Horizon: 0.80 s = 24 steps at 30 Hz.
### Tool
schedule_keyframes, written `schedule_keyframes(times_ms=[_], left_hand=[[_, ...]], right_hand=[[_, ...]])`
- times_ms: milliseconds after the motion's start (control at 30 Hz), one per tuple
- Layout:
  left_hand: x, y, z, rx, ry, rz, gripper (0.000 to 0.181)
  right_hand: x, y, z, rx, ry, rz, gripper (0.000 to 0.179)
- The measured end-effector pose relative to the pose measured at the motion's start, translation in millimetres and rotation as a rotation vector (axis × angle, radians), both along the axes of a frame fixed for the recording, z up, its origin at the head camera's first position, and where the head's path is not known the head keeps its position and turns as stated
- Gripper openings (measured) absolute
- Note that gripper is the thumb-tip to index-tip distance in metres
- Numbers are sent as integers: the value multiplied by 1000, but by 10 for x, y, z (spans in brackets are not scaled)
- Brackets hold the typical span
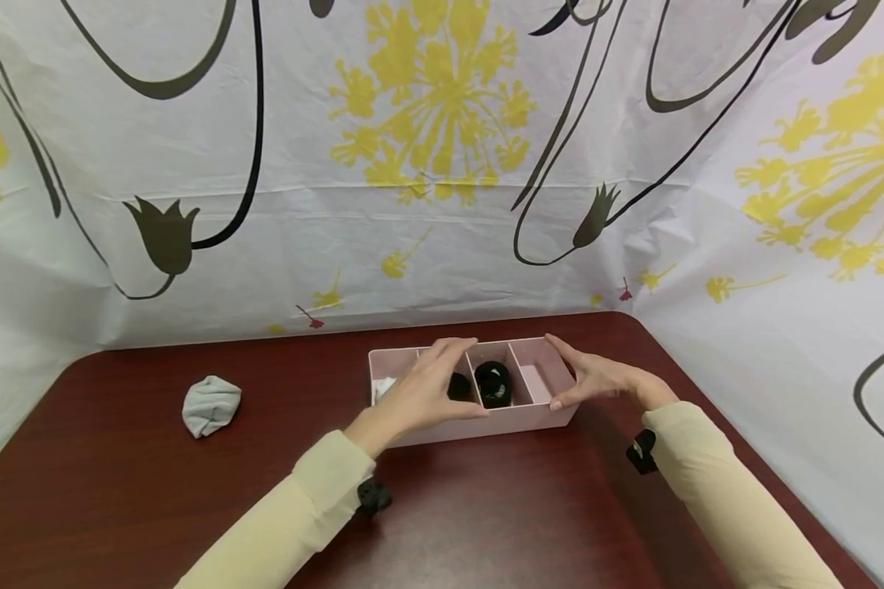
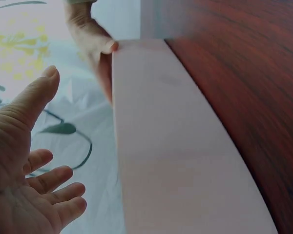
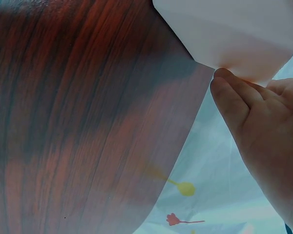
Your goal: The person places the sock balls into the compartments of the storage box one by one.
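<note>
A pale pink divided box [image 1: 516, 419] stands on the dark wooden table, right of centre in the head view. My right hand [image 1: 597, 376] grips its right end, thumb at the near corner and fingers at the far one. Over the box's left half hovers my left hand [image 1: 423, 393]; in the left wrist view its thumb and fingers are spread apart from the box wall [image 2: 161, 122]. One compartment holds a shiny black rolled item [image 1: 493, 384]. Another black item [image 1: 458, 386] and something white [image 1: 384, 386] are partly hidden by the left hand. The rightmost compartment shows its bare floor.
A crumpled light grey cloth [image 1: 211, 406] lies on the left part of the table [image 1: 133, 474]. White sheeting [image 1: 287, 172] with yellow and dark plant prints hangs behind the table and along its sides.
</note>
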<state>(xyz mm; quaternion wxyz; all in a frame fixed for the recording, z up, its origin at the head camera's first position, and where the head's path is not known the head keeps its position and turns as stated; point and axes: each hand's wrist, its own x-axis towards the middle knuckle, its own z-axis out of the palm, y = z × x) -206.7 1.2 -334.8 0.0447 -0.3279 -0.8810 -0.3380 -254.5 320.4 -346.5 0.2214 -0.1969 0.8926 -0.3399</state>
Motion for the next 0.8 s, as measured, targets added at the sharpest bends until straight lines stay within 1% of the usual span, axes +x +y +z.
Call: schedule_keyframes(times_ms=[167, 300, 333, 500, 700, 800], left_hand=[[33, -307, -4, 37, -2, 46, 91], [41, -553, -18, 34, 22, 90, 92], [45, -610, -22, 34, 19, 100, 92], [66, -891, -73, 16, 21, 141, 91], [78, -1277, -128, -17, -2, 218, 94], [90, -1488, -184, -35, 1, 257, 93]], right_hand=[[-1, 11, -10, -10, 0, 3, 120], [-3, 7, 3, -7, 3, 6, 120], [-4, 6, 3, -4, 2, 2, 120], [0, -2, 0, 0, 3, 3, 120], [7, -1, 6, 1, 0, -5, 121], [-2, 0, 2, 3, 5, -5, 120]])
